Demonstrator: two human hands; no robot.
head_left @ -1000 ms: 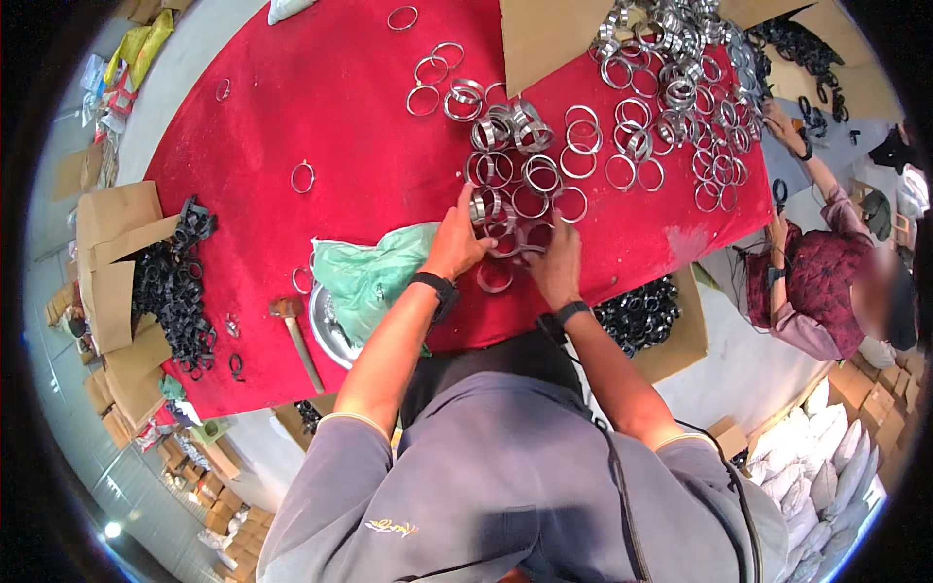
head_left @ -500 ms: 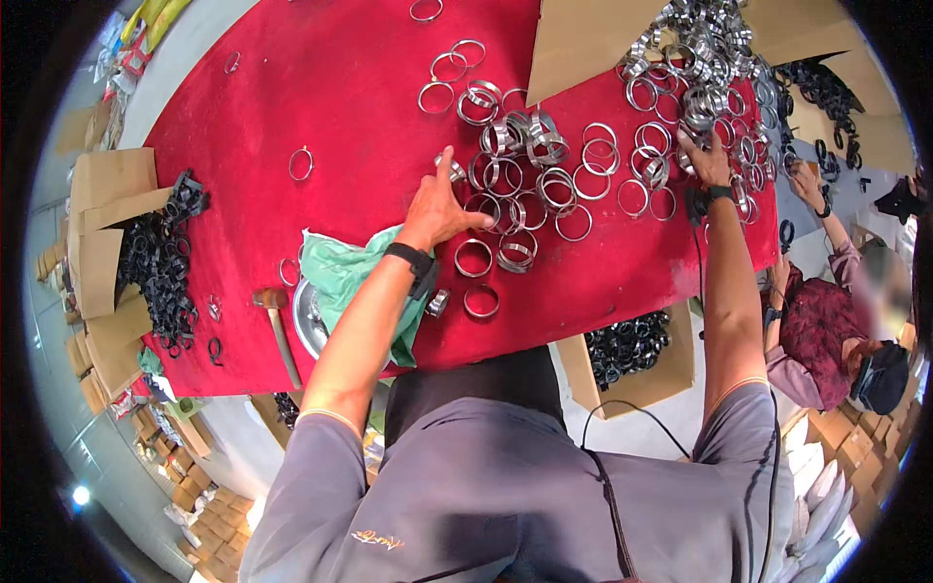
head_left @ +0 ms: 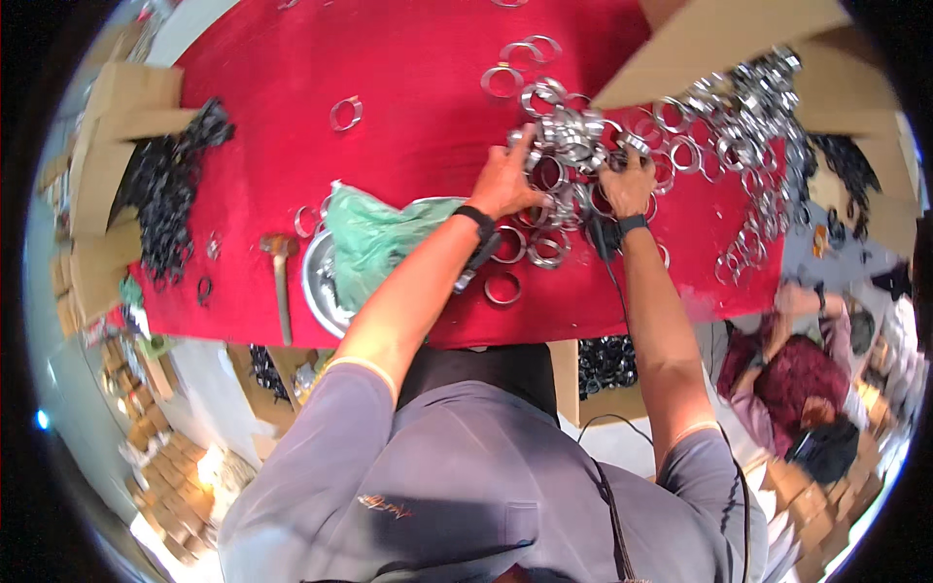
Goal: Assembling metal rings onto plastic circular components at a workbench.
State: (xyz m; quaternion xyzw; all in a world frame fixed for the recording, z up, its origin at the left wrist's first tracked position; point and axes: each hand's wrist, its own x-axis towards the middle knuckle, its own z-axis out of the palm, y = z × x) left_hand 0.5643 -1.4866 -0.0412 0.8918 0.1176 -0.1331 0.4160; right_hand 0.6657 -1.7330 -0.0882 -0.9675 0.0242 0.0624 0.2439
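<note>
Touching metal rings (head_left: 575, 136) heaped on red cloth (head_left: 418, 107): at left with left hand (head_left: 505, 183), thumb and fingers spread apart; at right with right hand (head_left: 630, 187), cannot tell if gripping.

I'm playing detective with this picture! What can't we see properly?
In the head view:
- Metal rings: blurred and overlapping, too jumbled to count.
- Right hand: blur hides whether it grips one.
- Basin: green cloth covers much of its inside.
- Upper-right cardboard box: cut off by the top edge.
</note>
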